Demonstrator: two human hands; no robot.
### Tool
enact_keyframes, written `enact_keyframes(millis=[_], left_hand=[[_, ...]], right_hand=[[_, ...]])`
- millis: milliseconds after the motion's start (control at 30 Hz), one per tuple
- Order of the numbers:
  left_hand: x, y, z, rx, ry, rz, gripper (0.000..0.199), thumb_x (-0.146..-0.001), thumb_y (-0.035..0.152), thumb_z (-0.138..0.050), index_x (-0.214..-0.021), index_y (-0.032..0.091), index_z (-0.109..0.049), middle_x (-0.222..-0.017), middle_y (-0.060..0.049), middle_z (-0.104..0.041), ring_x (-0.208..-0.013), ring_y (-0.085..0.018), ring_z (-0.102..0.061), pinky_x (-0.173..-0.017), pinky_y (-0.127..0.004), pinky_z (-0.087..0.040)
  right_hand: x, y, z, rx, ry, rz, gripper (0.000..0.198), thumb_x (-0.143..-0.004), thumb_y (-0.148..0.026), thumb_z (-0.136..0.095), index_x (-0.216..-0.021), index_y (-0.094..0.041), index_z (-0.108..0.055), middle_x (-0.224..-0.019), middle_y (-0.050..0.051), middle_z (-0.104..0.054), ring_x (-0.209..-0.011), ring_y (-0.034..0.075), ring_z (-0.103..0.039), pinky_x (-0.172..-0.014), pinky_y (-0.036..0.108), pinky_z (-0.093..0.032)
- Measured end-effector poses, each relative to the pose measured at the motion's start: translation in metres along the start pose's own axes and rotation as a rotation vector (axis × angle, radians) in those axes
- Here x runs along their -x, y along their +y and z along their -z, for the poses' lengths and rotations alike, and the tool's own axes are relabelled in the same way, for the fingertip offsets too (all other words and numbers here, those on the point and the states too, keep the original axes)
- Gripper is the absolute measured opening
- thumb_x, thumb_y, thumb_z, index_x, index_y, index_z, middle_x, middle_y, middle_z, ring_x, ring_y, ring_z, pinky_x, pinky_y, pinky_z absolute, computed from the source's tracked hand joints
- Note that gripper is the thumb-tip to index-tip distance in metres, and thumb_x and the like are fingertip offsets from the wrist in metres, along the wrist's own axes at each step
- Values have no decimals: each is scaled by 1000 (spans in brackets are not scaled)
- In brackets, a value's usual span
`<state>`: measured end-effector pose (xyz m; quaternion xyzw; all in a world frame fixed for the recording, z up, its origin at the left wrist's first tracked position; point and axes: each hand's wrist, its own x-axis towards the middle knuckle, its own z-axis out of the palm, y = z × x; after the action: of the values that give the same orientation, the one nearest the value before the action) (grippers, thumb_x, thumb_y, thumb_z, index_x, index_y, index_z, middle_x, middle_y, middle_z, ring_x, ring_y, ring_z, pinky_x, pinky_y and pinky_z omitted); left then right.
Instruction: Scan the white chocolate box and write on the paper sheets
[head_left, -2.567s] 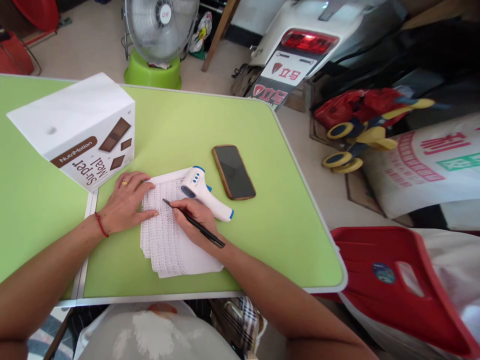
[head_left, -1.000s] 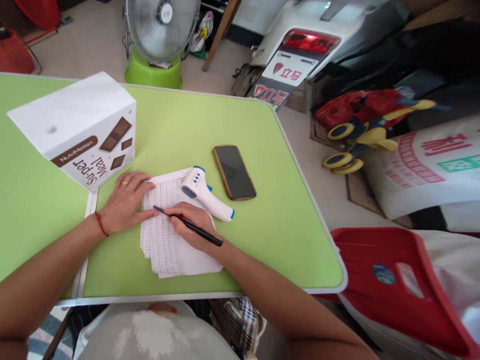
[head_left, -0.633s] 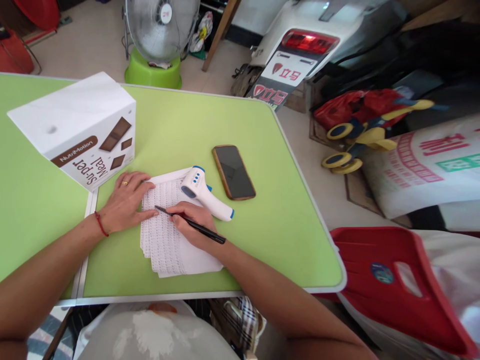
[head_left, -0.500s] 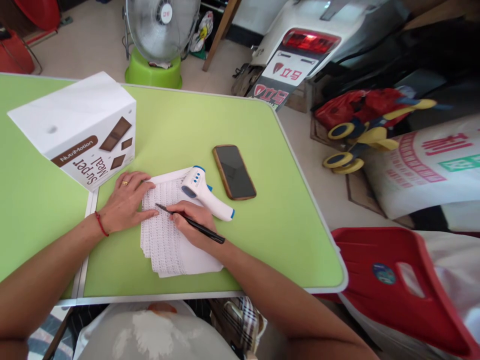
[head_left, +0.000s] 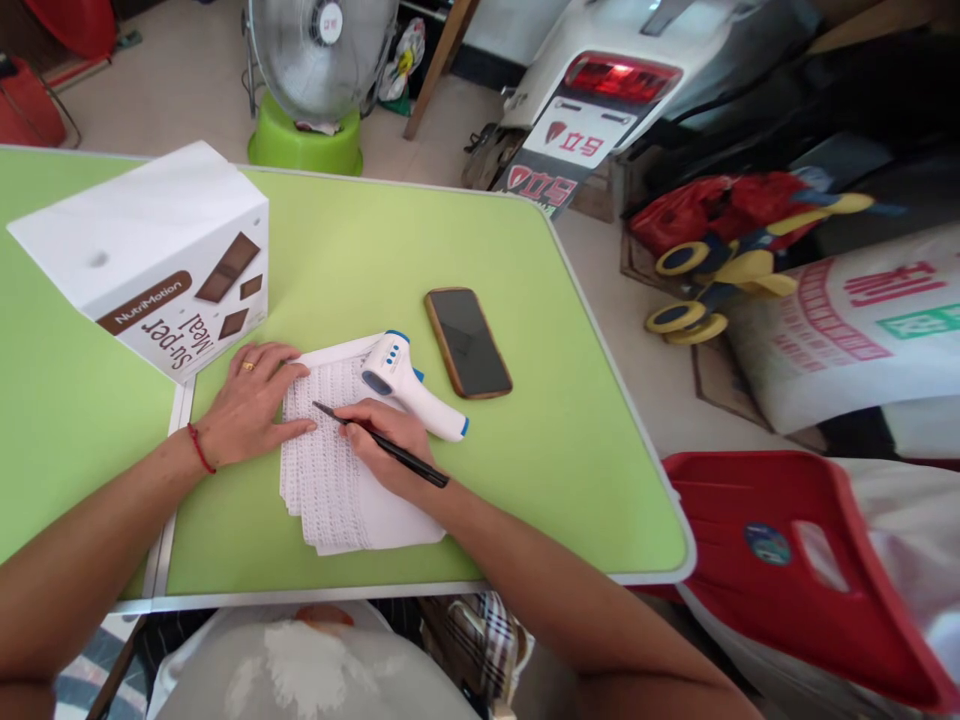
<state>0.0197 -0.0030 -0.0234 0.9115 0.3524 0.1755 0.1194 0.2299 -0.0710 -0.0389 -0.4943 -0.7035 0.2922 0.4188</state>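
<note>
Sheets of paper (head_left: 337, 500) covered in rows of handwriting lie in a slightly fanned stack on the green table. My right hand (head_left: 390, 440) is closed around a black pen (head_left: 405, 459), its tip on or just over the writing. My left hand (head_left: 253, 405) lies flat at the stack's left edge, thumb and fingers apart, with a ring and a red cord bracelet. A white and blue infrared thermometer (head_left: 412, 385) rests on the upper right part of the papers, just beyond my right hand.
A dark phone in a brown case (head_left: 469, 342) lies right of the thermometer. A white folded NutriMotion card box (head_left: 172, 260) stands at the left. Beyond the green table (head_left: 585, 480) are a fan (head_left: 322, 60), a scooter (head_left: 585, 120) and a red chair (head_left: 780, 560).
The pen tip has shifted very slightly on the page with my right hand. My left hand stays in place, and the view has moved a little.
</note>
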Motion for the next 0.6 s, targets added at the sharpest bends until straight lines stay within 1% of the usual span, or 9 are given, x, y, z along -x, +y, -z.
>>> enact_keyframes(millis=[133, 400, 600], left_hand=[[0, 1, 0, -6, -1, 0, 48, -81, 47, -66, -114, 14, -55, -125, -18, -53, -120, -34, -46, -105, -54, -31], [1, -1, -1, -22, 22, -29, 49, -82, 49, -65, -114, 13, -54, -124, -18, -54, -119, -34, -47, -104, -53, -32], [1, -1, -1, -18, 7, -14, 50, -81, 49, -66, -114, 13, -54, -125, -18, -53, -119, -34, -46, -105, -53, -32]], right_hand=[[1, 1, -1, 32, 32, 2, 19, -82, -18, -51, -89, -21, -68, -79, 2, -71, -70, 14, -66, -65, 28, -54], [2, -2, 2, -3, 5, -4, 19, -78, -14, -52, -84, -20, -69, -75, 1, -71, -65, 13, -65, -62, 27, -54], [1, 0, 0, -43, 38, -60, 19, -81, -18, -51, -89, -21, -68, -77, 1, -71, -67, 14, -65, -61, 27, -54]])
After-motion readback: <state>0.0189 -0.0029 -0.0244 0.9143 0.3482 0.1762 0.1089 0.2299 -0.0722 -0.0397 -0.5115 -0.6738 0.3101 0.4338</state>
